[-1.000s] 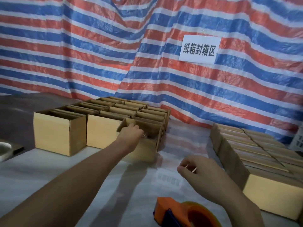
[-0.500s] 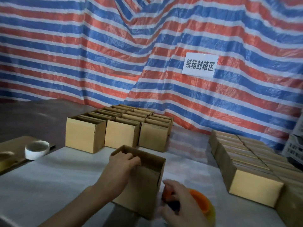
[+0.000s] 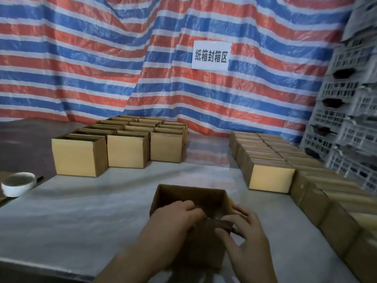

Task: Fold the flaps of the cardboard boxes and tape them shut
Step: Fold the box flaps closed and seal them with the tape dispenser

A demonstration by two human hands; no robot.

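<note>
An open brown cardboard box (image 3: 189, 194) stands on the table right in front of me, its top flaps not folded over. My left hand (image 3: 175, 219) curls over the box's near edge, fingers reaching inside. My right hand (image 3: 244, 240) pinches the near flap (image 3: 223, 224) at the box's right side. Only an orange sliver of the tape dispenser (image 3: 231, 201) shows behind the box's right wall; the rest is hidden.
Several open boxes (image 3: 126, 149) stand in a block at the back left. Closed boxes (image 3: 269, 177) run in rows along the right. A white bowl (image 3: 18, 183) sits at the left edge. Grey plastic crates (image 3: 346, 123) are stacked at the far right, before a striped tarp.
My left hand pulled one box out of the back-left block toward me. My right hand went past the tape dispenser and came onto the box's near flap.
</note>
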